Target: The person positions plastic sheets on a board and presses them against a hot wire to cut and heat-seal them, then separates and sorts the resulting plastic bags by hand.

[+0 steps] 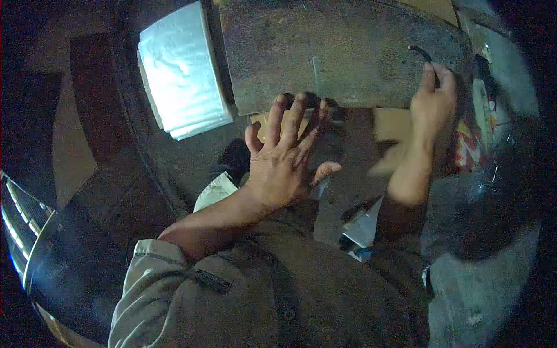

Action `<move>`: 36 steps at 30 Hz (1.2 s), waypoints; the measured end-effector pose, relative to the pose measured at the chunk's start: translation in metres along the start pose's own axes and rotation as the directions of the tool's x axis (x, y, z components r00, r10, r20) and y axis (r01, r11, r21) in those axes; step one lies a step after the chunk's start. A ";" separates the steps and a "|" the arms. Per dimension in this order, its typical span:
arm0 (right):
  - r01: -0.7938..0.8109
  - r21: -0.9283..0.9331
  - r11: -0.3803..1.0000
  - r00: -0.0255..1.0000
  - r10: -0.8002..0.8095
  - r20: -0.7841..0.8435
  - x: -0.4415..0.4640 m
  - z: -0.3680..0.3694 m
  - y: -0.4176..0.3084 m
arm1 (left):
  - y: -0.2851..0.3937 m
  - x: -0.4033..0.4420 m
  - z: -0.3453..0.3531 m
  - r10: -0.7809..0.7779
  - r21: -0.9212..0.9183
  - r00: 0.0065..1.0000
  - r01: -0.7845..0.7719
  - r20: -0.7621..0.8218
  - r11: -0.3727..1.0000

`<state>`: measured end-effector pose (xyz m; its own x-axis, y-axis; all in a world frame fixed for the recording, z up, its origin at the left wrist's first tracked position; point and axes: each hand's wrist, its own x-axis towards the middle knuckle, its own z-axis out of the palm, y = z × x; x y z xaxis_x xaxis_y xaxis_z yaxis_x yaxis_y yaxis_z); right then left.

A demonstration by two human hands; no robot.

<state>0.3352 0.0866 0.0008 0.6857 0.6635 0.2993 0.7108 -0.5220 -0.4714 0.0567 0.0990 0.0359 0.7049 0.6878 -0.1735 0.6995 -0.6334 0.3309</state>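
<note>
My left hand (281, 165) is spread wide, palm down, its fingertips resting at the near edge of a worn brown board (342, 58). Small dark pieces (311, 100) lie beside those fingertips; what they are is too dark to tell. Over the board's right side, my right hand (434, 104) pinches a short black curved piece (420, 53) between thumb and fingers. Its free end is reddish and points left, looking like a bit of cable, though I cannot be sure.
Left of the board lies a stack of clear plastic sheets or bags (184, 72), shining in the light. Brown cardboard (391, 124) shows below the board's near edge. A red and white patterned package (469, 148) sits at the right. The surroundings are dim.
</note>
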 end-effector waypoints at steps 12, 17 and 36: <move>0.037 0.522 0.852 0.921 -0.232 0.314 -0.071 -0.022 -0.073 | 0.001 0.000 -0.002 -0.019 -0.039 0.999 0.021 0.049 0.999; 0.020 0.513 0.858 0.904 -0.234 0.357 -0.077 -0.017 -0.077 | 0.001 0.000 -0.002 -0.014 -0.014 0.998 0.015 0.054 1.000; -0.030 0.520 0.853 0.912 -0.190 0.363 -0.077 -0.014 -0.077 | 0.001 0.000 -0.001 -0.017 -0.042 0.999 0.019 0.038 0.999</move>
<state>0.2296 0.0682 0.0257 0.4337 0.8990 0.0610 0.5047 -0.1863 -0.8429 0.0570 0.0991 0.0373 0.6968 0.6845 -0.2143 0.7070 -0.6050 0.3662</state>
